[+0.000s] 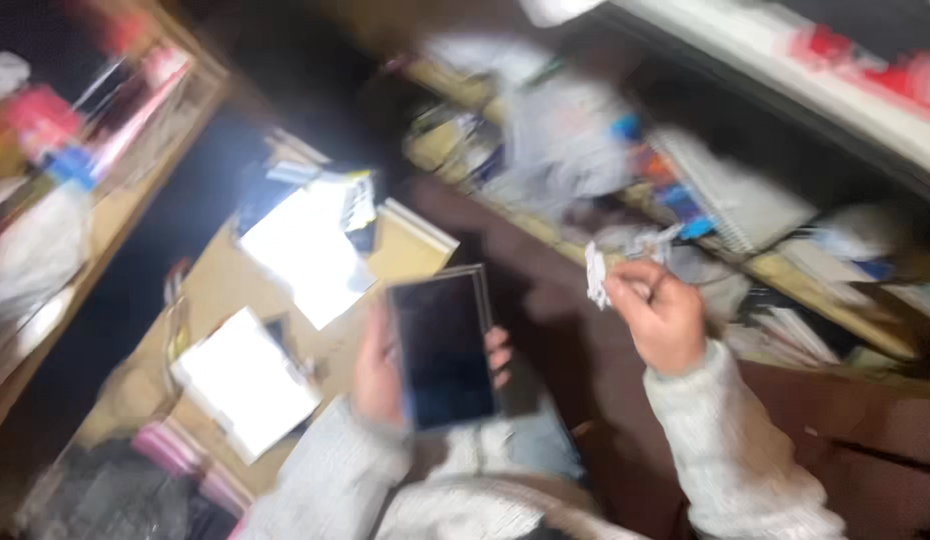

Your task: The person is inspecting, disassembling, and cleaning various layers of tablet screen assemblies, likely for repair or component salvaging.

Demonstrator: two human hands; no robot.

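Inspector: Shelves (745, 215) upper right, cluttered. Boxes (225, 290) left, white sheets on top. All blurred.

Clerk: And the hands?

Inspector: Left hand (380, 370) grips a dark tablet (443, 347) from behind, fingers wrapped round its right edge. Right hand (660, 315) is closed, pinching a white scrap (596, 275) near the shelves.

Clerk: Handling?

Inspector: Tablet judged stiff, smooth, breakable at the glass; hold by the long edges. Scrap looks light and limp.

Clerk: Orientation?

Inspector: Tablet at centre above the lap, long axis running away from the body, screen facing up.
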